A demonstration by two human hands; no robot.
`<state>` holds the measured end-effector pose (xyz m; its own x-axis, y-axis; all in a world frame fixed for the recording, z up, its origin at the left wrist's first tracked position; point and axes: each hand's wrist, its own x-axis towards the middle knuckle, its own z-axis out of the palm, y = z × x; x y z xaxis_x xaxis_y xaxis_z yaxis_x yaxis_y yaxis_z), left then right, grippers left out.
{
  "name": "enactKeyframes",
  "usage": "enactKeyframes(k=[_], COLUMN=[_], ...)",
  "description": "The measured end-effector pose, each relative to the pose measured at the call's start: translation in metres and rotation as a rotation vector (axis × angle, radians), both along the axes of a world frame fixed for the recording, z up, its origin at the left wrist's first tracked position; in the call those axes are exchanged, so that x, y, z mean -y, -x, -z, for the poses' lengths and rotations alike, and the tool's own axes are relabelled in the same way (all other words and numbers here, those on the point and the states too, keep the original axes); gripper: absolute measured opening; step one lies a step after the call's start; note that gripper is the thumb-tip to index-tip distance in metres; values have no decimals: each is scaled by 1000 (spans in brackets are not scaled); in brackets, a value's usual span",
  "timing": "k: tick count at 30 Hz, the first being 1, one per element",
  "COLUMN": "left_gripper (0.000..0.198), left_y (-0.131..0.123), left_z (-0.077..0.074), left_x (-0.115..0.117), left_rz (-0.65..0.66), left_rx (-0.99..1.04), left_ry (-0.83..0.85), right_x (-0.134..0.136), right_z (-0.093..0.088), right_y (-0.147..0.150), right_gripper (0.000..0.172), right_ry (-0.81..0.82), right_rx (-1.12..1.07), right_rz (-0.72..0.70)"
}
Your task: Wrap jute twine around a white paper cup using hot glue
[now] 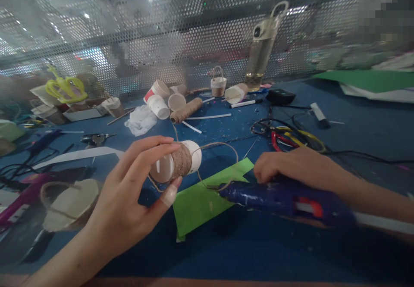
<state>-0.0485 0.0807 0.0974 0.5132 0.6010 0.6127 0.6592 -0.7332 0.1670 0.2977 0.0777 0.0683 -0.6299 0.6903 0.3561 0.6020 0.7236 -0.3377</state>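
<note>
My left hand [139, 183] grips a small paper cup [195, 157] lying on its side, thumb below and fingers above. Brown twine [181, 161] is wound round the cup's middle, and a loose loop of it runs out to the right. My right hand [274, 166] is closed round a blue hot glue gun [278, 198], whose nozzle points left toward the cup, apart from it. A glue stick sticks out of the gun's rear. Beneath the nozzle lies a green paper strip [200, 205]. The twine's strand leads back toward a twine roll [186, 110].
Behind stand paper cups [158, 106], a small twine-handled basket [218, 84] and a water bottle [261, 50]. Another basket [73, 205] sits at left beside a magenta glue gun [29, 196]. Cables [291, 136] coil at right. A perforated metal screen [194, 32] borders the back.
</note>
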Motion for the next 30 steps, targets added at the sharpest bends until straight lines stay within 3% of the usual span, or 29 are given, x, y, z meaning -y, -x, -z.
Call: enactKeyframes(k=[4, 8, 11, 17, 22, 25, 30], left_gripper=[40, 38, 38, 43, 57, 60, 61], left_y=[2, 1, -1, 1, 1, 3, 6], left_z=[1, 0, -1, -1, 3, 3, 1], left_x=[-1, -2, -1, 1, 3, 4, 5], left_rz=[-48, -83, -77, -51, 135, 263, 304], left_rx=[-7, -28, 5, 111, 92, 14, -31], left_ry=[-26, -57, -74, -54, 33, 6, -7], right_x=[5, 3, 0, 3, 7, 9, 13], right_z=[-16, -22, -21, -14, -10, -10, -9], right_y=[-4, 4, 10, 15, 15, 15, 12], right_gripper=[25, 15, 19, 17, 19, 20, 21], right_ry=[7, -54, 67, 151, 73, 39, 9], right_rx=[-241, -538, -557, -475, -471, -439, -349], right_rz=[-116, 307, 434, 363, 98, 36, -53])
